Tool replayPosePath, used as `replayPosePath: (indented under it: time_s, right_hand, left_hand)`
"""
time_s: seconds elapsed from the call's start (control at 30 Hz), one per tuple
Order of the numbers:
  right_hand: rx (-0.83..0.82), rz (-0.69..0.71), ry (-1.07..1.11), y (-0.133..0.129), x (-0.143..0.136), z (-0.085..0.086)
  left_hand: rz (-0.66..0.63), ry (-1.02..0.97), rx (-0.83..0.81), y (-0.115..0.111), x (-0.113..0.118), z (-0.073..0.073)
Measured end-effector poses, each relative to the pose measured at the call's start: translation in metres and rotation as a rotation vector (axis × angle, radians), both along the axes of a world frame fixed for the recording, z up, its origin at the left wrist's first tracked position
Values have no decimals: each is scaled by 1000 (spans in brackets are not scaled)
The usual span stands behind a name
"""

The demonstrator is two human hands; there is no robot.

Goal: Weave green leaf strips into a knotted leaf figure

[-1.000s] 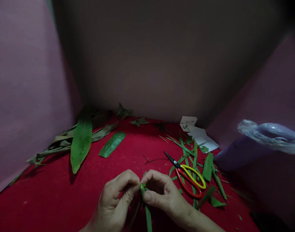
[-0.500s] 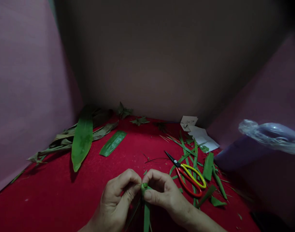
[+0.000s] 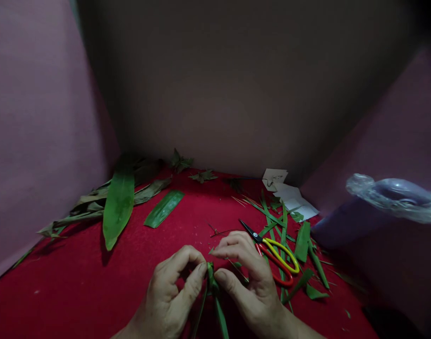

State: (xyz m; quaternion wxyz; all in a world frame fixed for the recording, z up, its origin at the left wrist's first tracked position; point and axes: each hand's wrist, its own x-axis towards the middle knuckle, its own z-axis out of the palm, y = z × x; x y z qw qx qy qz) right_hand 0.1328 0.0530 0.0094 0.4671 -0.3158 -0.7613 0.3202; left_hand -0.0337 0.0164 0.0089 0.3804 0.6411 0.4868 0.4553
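Note:
Between my hands is a small folded piece of green leaf strip (image 3: 210, 273), its long ends hanging down toward me. My left hand (image 3: 176, 287) pinches its upper left edge between thumb and forefinger. Just right of it, my right hand (image 3: 249, 278) has its fingers apart, the thumb close to the folded leaf; whether the thumb touches it I cannot tell. Beyond the right hand lie scissors (image 3: 272, 252) with one red and one yellow handle and dark blades pointing away to the left.
Leaf strips and scraps (image 3: 302, 242) litter the red cloth (image 3: 77, 292) at right. White papers (image 3: 295, 200) lie behind them, near a purple bin (image 3: 356, 216) edged with clear plastic. A broad green leaf (image 3: 119, 207), a cut leaf piece (image 3: 164, 208) and withered leaves (image 3: 91, 200) lie left.
My right hand has opened and drawn off the folded leaf to the right, its fingers lifting. My left hand keeps its pinch. The hanging leaf end now slants to the right.

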Motion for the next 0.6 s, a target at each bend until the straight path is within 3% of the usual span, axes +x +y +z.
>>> replayPosePath:
  time_s: [0.17,0.6]
  right_hand:
    - [91,-70,-78,-1,2,5]
    - [31,-31,-61,-5,-3,7]
  left_hand:
    - [-10,21,14,-2,0,0]
    - [-57,61,51,1,0,-1]
